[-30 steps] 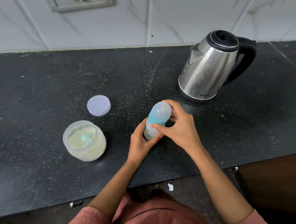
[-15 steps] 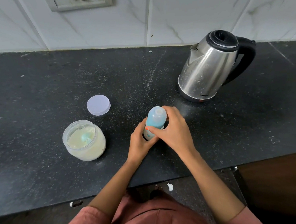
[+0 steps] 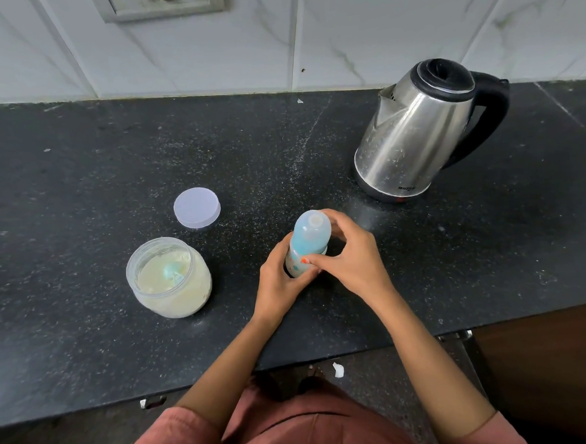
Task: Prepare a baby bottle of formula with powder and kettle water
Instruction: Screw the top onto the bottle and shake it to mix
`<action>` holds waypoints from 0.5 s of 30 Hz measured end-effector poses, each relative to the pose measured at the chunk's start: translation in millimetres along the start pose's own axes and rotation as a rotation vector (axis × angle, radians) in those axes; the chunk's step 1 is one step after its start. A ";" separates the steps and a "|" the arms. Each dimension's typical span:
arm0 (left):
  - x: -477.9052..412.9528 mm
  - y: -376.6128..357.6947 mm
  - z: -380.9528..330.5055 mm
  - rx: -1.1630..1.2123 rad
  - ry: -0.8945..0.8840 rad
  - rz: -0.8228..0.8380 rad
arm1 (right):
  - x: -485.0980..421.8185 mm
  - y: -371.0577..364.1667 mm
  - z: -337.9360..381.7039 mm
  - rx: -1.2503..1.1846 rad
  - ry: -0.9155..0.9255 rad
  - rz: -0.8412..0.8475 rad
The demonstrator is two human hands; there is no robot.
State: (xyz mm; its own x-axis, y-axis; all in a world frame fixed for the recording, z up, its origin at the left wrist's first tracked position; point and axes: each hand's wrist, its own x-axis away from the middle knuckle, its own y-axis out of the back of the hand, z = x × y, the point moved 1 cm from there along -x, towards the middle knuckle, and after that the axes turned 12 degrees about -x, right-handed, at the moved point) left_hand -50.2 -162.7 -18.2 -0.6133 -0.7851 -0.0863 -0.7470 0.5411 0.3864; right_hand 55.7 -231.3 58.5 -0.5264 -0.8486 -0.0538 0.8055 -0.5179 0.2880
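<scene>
The baby bottle [image 3: 300,259] is held roughly upright over the worktop [image 3: 75,166], between the open formula jar [image 3: 170,280] and the kettle [image 3: 413,139]; its base is hidden. The lower body is gripped by the left hand [image 3: 281,284], fingers curled round it, and the domed cap [image 3: 311,227] is clasped low down by the right hand [image 3: 352,259]. Removal of the top is probably under way. The body is best kept still while only the top is worked.
</scene>
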 end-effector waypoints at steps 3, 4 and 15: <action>0.1 0.7 -2.0 -0.006 0.001 -0.012 | 0.5 -11.4 -2.3 0.097 0.029 -0.115; 0.2 1.4 -2.8 -0.005 0.001 -0.015 | -0.2 -14.7 -2.4 0.119 0.022 -0.119; 0.4 0.4 -1.7 0.033 -0.007 0.008 | -5.0 6.6 -7.7 -0.187 -0.051 0.195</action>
State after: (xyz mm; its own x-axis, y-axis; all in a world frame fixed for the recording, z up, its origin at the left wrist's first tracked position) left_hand -50.3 -163.3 -16.5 -0.6207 -0.7789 -0.0896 -0.7502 0.5568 0.3567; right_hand 65.7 -231.3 53.4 -0.3659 -0.9300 0.0352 0.9267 -0.3606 0.1063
